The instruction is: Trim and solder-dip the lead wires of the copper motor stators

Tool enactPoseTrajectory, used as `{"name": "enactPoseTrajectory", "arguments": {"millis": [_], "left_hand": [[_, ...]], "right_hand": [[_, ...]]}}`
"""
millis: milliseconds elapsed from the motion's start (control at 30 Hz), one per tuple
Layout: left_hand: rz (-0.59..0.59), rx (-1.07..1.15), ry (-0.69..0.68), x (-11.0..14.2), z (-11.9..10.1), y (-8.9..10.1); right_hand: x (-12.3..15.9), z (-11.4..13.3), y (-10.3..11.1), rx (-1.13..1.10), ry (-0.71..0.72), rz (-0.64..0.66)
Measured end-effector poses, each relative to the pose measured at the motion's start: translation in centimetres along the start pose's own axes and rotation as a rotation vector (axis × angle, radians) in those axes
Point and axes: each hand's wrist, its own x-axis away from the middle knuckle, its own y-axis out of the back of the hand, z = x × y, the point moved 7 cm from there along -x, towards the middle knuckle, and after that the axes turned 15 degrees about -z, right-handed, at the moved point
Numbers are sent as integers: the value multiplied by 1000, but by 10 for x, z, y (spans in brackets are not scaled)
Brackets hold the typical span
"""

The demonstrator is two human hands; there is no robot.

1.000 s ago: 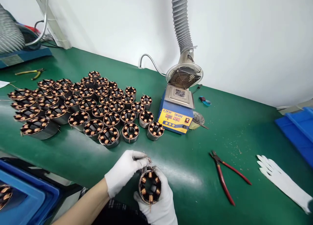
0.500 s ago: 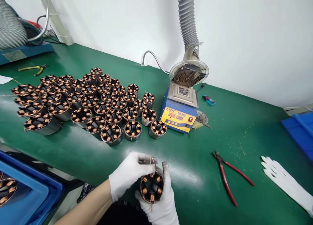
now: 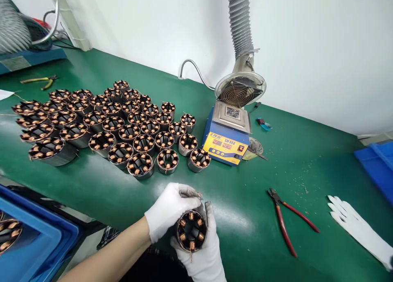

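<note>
My right hand (image 3: 205,245), in a white glove with greyed fingertips, wraps round a motor stator (image 3: 192,247) from below and the right. The stator's open face, ringed with copper coils, is tilted up toward me, and a short wire end hangs from its near rim. My left hand (image 3: 175,206), also gloved, is closed in a pinch at the stator's far rim, its thumb low against the edge. A thin wire shows at its stained fingers, though the fingertips partly hide it. Several more stators (image 3: 139,167) stand in rows on the green bench (image 3: 242,208).
Behind the hands stands a blue and yellow solder pot (image 3: 227,147) under a fume extraction hood (image 3: 241,89). Red-handled cutters (image 3: 281,212) and a spare white glove (image 3: 357,228) lie right. Yellow-handled pliers (image 3: 39,81) lie far left; a blue bin (image 3: 39,233) holds stators at lower left.
My left hand has moved slightly right and up along the stator's far rim. The stator has turned a little in my right hand. The view has shifted slightly.
</note>
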Motion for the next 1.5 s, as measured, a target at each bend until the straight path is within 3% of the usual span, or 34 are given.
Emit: {"name": "enactPoseTrajectory", "arguments": {"millis": [167,267,367,467,533,633,733,800,933,1100,1300,1500], "left_hand": [[-176,152,-92,-4,-18,39],[49,-48,-17,3,-11,32],[260,-233,-129,9,-12,16],[265,-389,-270,6,-14,9],[170,-411,-319,4,-16,13],[59,-305,-199,3,-6,20],[174,-200,-66,11,8,9],[200,-153,-72,13,10,2],[80,-78,-22,11,10,4],[51,9,-10,9,2,3],[-50,116,34,7,12,6],[-27,163,60,4,10,8]], "right_hand": [[-1,8,6,-8,98,-92],[1,4,5,-13,90,-99],[2,2,4,-16,72,-79],[0,4,5,-4,77,-70],[-1,6,6,18,103,-76],[-1,5,5,30,113,-70],[2,2,4,22,102,-69],[3,0,5,16,89,-83],[4,-2,4,-6,62,-58],[8,-11,4,-29,21,-3],[13,-15,3,-30,-37,-63],[14,-16,2,-46,-110,-101]]}}
